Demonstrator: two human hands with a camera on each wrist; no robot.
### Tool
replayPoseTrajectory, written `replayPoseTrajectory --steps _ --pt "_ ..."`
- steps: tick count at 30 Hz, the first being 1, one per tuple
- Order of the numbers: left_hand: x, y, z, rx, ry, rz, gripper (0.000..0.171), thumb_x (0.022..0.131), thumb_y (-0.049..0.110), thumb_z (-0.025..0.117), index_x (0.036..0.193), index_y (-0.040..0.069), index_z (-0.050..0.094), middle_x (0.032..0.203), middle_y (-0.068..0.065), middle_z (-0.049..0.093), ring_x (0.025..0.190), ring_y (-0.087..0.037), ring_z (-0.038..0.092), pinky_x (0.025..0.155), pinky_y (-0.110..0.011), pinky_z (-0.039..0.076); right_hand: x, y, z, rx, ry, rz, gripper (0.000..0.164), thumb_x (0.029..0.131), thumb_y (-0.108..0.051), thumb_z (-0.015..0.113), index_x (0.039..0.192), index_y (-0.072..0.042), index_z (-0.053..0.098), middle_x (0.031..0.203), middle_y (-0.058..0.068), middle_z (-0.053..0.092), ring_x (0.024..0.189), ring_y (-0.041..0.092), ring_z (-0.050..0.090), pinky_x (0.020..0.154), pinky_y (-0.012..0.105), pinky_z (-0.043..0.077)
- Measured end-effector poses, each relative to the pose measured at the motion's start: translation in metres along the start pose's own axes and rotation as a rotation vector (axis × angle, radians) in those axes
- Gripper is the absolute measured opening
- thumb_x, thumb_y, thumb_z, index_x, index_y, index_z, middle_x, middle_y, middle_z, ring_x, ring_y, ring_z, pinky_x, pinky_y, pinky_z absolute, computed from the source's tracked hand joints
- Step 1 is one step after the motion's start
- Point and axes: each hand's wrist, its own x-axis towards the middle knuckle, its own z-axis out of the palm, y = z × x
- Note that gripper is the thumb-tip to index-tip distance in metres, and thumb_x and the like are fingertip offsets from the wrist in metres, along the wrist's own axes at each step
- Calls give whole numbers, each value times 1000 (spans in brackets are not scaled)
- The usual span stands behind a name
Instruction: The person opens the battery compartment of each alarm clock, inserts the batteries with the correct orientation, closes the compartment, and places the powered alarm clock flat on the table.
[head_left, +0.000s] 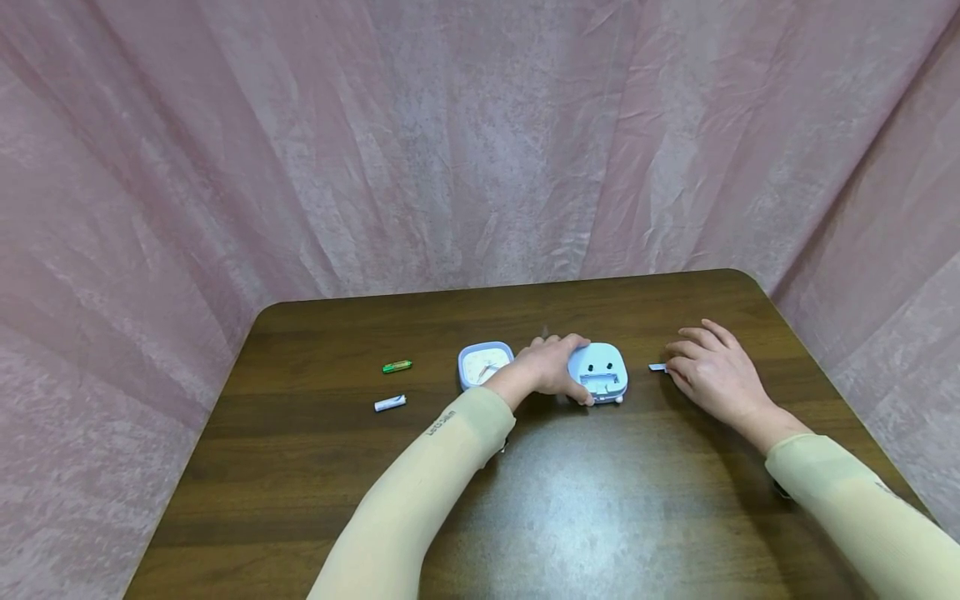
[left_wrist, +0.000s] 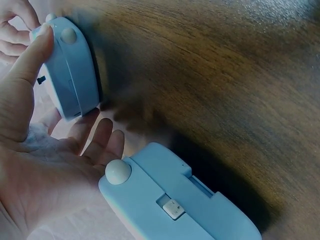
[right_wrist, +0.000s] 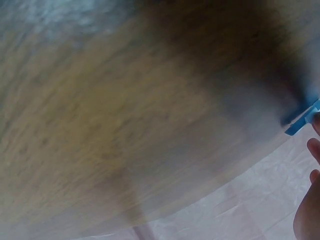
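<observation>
A light-blue clock (head_left: 597, 372) lies on its face with its back up, and the battery slot in its back is uncovered. My left hand (head_left: 551, 367) grips its left side, thumb at the near edge and fingers at the far edge. In the left wrist view, the thumb rests by a round foot of this clock (left_wrist: 75, 70). To its right, my right hand (head_left: 716, 375) pinches a small light-blue battery cover (head_left: 657, 367) close above the tabletop. The right wrist view shows only part of that cover (right_wrist: 302, 120) and some fingers.
Left of the held clock, a second clock (head_left: 472, 364) lies face up, partly hidden by my left wrist. Farther left lie a green battery (head_left: 397, 366) and a white battery (head_left: 390, 403). Pink curtains (head_left: 480, 150) hang behind the wooden table (head_left: 300, 500).
</observation>
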Motion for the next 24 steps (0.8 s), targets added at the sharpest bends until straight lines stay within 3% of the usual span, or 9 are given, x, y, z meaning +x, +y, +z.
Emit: replayPoseTrajectory --steps 15,20,24 --pt "-1 0 -1 -2 8 3 95 77 55 86 157 32 40 145 -2 51 122 -24 48 98 -39 42 -4 1 2 -10 0 -30 11 82 -12 70 86 -4 76 101 12 75 114 43 58 110 64 30" --pt "0 0 0 -4 10 3 95 77 55 87 156 32 40 145 -2 52 121 -24 48 98 -39 42 -3 -3 -1 10 13 35 11 80 -13 74 87 -6 77 103 12 75 115 43 58 112 61 29" --pt "1 -1 1 -4 7 -1 96 76 56 87 156 32 40 145 -2 51 121 -24 48 98 -38 42 2 -8 -7 41 -14 139 21 80 -20 77 98 -8 79 108 11 75 119 41 56 117 57 24"
